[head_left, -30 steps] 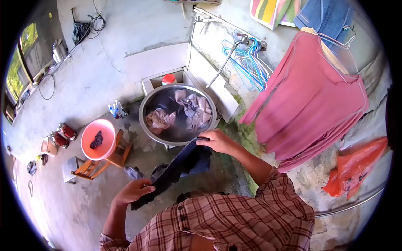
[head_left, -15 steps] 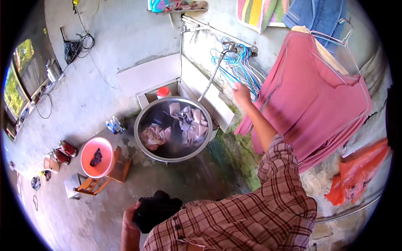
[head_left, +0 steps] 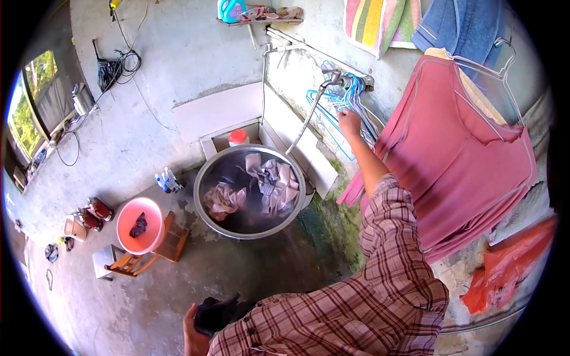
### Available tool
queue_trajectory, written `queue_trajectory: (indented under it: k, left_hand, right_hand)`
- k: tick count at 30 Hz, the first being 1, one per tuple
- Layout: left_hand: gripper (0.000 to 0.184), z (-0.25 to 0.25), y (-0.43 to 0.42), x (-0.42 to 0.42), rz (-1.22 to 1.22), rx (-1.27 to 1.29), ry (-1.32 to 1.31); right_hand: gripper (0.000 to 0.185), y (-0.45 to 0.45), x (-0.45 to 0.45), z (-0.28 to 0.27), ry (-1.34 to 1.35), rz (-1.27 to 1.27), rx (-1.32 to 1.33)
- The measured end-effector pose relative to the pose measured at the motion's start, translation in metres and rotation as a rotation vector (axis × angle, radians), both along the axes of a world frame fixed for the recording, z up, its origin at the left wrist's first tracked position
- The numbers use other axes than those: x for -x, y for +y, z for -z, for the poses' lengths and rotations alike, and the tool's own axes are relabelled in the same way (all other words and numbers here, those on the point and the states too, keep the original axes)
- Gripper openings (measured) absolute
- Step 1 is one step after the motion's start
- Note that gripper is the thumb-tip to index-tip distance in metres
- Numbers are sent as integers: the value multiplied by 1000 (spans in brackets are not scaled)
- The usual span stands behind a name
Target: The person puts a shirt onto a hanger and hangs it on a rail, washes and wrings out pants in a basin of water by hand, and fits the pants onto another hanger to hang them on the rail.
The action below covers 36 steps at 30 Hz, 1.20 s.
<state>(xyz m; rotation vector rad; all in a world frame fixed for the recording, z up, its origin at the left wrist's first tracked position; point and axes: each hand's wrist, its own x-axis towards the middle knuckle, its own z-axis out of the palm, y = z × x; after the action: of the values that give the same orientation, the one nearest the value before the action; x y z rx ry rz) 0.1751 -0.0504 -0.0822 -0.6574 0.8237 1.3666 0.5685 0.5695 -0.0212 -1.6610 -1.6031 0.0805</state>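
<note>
My right hand [head_left: 349,122] is raised to the bunch of blue and white clothes hangers [head_left: 352,94] hanging near the tap [head_left: 330,78]. Its fingers are closed on a hanger at the lower part of the bunch. Low in the view, my left hand [head_left: 193,331] grips a bunched black garment [head_left: 218,314] against my plaid shirt. A wide metal basin [head_left: 203,209] under the tap holds dark water and pale, wet clothes [head_left: 274,185]. Just right of my right arm hangs a dusky pink top [head_left: 457,160] on a hanger.
A pink basin [head_left: 159,228] with a dark cloth inside stands on a wooden chair [head_left: 176,238] at left. Red thermos flasks [head_left: 100,209] line the left wall. A striped towel [head_left: 380,26] and jeans [head_left: 457,29] hang above; a red plastic bag [head_left: 510,267] hangs lower right.
My right hand has closed in on the hangers, and they have shifted slightly. My left hand with the black garment has moved a little lower. The whole view has tilted slightly.
</note>
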Motion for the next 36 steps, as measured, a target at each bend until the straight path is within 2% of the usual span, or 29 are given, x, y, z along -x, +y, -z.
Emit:
queue_trajectory:
  k: [7,8,9,11,13,14,15,16,17,19,22,24,25,26,27,29,31,33,36]
  left_hand:
    - [35,48,-6,12,118,-126,296]
    - [34,48,-7,15,116,-134,326]
    - [33,49,-6,20,113,-144,360]
    - [34,47,-5,29,94,-154,423]
    - [36,39,-1,37,44,-152,477]
    - [36,27,3,40,46,-119,488]
    - [36,3,9,36,61,-59,550]
    - [36,1,12,44,80,-59,535]
    - [37,-12,14,49,139,-59,568]
    - [36,-30,24,64,262,-126,716]
    - [38,-69,38,78,410,-278,997]
    - [42,-82,46,90,482,-236,1196]
    - [46,-76,49,101,528,-253,1407]
    - [50,-71,53,111,558,-249,1624]
    - [49,-77,55,113,569,-266,1605]
    - [48,-95,55,117,591,-226,1494]
    - [47,-100,70,118,594,-211,1413]
    - [45,-104,64,123,555,-256,1373]
    - [44,-111,59,132,561,-279,1315]
  right_hand:
    - [27,-13,-9,-29,66,-46,-346]
    - [22,-15,-14,-29,164,-74,-318]
    - [19,-48,-8,-45,429,-184,-205]
    - [22,-69,-11,-35,718,-176,-36]
    - [17,-101,-26,-12,643,-306,-30]
    - [13,-125,-22,5,505,-360,-299]
    - [9,-149,-26,23,416,-372,-341]
    - [5,-181,-24,34,771,-477,-172]
    - [6,-229,-11,32,942,-421,-63]
    - [12,-283,9,47,833,-553,-166]
    - [11,-330,45,58,794,-564,-206]
    - [13,-350,51,63,806,-502,76]
    - [14,-357,54,65,807,-465,203]
    - [18,-355,55,78,700,-485,295]
    - [17,-367,68,72,737,-533,382]
    - [15,-384,89,55,595,-688,466]
    - [13,-388,106,37,583,-840,660]
    - [12,-403,126,23,560,-981,668]
    - [11,-420,169,9,402,-1125,488]
